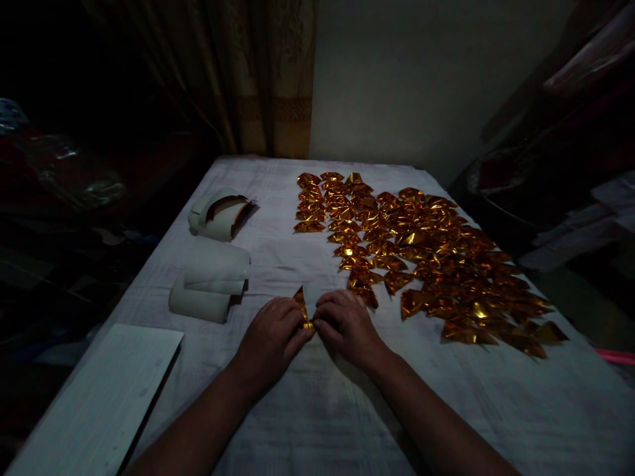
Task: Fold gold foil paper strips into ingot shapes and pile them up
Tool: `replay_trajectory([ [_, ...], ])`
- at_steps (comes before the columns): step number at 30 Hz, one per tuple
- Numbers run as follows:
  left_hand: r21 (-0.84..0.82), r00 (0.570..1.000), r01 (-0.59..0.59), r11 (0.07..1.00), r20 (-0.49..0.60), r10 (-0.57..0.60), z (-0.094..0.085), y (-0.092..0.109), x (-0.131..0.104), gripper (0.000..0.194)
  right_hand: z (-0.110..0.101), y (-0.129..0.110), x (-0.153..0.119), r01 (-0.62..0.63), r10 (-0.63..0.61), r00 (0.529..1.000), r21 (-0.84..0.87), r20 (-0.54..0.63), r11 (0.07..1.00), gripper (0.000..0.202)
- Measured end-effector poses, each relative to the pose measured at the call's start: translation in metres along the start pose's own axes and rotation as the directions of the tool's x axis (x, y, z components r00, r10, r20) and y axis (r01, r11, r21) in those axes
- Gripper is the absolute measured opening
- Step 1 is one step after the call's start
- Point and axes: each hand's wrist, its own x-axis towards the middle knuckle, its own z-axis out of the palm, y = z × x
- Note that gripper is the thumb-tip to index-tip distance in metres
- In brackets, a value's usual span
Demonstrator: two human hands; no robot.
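Near the middle of the cloth-covered table (297,423), a small piece of gold foil paper (301,301) stands between my two hands, its pointed tip rising above the fingers. My left hand (275,337) is closed on its left side, thumb and fingers pinched together. From the right, my right hand (347,327) pinches the lower edge, its fingers bent. The fingers hide most of the piece. Several rows of folded gold foil pieces (411,238) cover the back and right of the table.
Curved pale sheets (215,261) and a curled stack (218,213) lie at the left. A flat white board (106,390) rests at the front left. A curtain (278,73) and wall stand behind; dark clutter flanks both sides.
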Motion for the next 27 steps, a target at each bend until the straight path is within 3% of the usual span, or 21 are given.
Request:
replay_trajectory([
  [19,-0.023,0.998,0.061,0.998,-0.026,-0.062,0.009,0.001,0.001,0.013,0.006,0.006,0.01,-0.057,0.056,0.998,-0.085,-0.009,0.995,0.008],
  [27,-0.014,0.996,0.086,0.996,-0.029,-0.087,0.008,0.002,0.001,0.014,0.011,0.001,0.002,-0.019,0.008,0.998,-0.173,-0.062,0.985,0.008],
])
